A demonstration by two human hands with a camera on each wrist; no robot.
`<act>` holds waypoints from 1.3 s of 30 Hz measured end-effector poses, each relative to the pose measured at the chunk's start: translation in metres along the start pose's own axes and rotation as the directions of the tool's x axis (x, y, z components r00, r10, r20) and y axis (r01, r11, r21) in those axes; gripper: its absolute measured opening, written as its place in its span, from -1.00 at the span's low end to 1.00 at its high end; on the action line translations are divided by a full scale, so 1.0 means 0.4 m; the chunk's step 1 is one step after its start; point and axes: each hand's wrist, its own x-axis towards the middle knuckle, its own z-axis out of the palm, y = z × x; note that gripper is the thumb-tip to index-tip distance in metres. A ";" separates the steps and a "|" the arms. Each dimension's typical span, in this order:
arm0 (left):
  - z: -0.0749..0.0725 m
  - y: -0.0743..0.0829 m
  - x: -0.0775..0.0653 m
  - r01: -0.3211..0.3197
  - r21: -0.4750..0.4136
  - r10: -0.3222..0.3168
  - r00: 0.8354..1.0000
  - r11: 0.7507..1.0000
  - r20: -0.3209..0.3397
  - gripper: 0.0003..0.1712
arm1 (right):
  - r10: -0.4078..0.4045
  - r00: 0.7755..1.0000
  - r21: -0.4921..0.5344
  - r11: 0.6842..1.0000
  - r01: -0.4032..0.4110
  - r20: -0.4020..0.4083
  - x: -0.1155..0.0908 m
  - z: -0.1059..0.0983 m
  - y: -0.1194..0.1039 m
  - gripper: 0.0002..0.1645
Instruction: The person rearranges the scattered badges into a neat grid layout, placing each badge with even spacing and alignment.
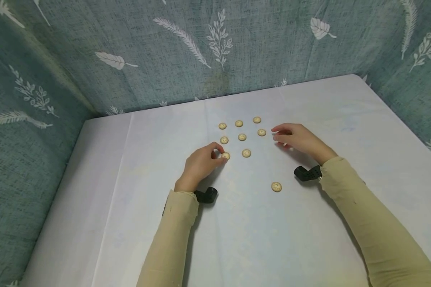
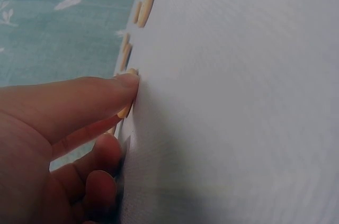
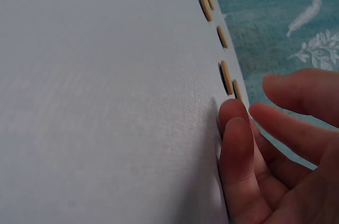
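Observation:
Between the thumb and index finger of my left hand [image 1: 200,164] a round tan button [image 1: 226,156] is pinched at the white tabletop, at the near left corner of a grid of similar buttons. In the left wrist view the thumb covers most of this button [image 2: 125,111]. My right hand [image 1: 297,139] hovers low over the table, fingers loosely bent and holding nothing. Just left of its fingertips lies another button [image 1: 261,132]. To the right of the pinched one is a button [image 1: 246,153] lying flat. A lone button [image 1: 276,186] sits nearer to me, below the right hand.
The grid's back row has a left button [image 1: 222,126], a middle button [image 1: 239,123] and a right button [image 1: 257,119]. Its middle row holds more. A green leaf-patterned curtain [image 1: 136,85] borders the white table [image 1: 158,135] at the back and sides.

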 end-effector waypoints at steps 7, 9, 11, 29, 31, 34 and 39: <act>0.001 -0.001 -0.004 0.010 -0.009 -0.009 1.000 1.000 0.004 -0.72 | -0.012 1.000 -0.020 1.000 0.013 0.020 -0.021 0.002 -0.001 -0.45; 0.001 -0.001 -0.005 0.009 -0.008 -0.009 1.000 1.000 0.002 -0.72 | -0.026 0.999 -0.012 1.000 0.027 0.039 -0.026 0.002 -0.001 -0.44; 0.001 -0.001 -0.006 0.010 -0.009 -0.009 1.000 1.000 0.002 -0.72 | -0.035 0.997 -0.007 0.999 0.036 0.063 -0.032 0.002 -0.003 -0.44; 0.003 0.003 -0.001 -0.004 0.004 0.004 1.000 1.000 0.001 -0.73 | -0.115 0.977 -0.034 0.992 0.123 0.181 -0.065 0.002 -0.004 -0.59; 0.003 0.003 -0.002 -0.004 0.006 0.004 1.000 1.000 -0.002 -0.73 | -0.122 0.976 -0.047 0.990 0.132 0.181 -0.065 0.002 -0.005 -0.60; 0.001 0.003 -0.002 -0.003 0.007 0.003 1.000 1.000 -0.005 -0.73 | -0.127 0.974 -0.064 0.988 0.141 0.188 -0.065 0.002 -0.008 -0.66; -0.002 0.003 -0.001 0.005 0.004 -0.005 1.000 1.000 0.001 -0.72 | -0.134 0.967 -0.154 0.974 0.169 0.215 -0.067 0.000 -0.017 -0.77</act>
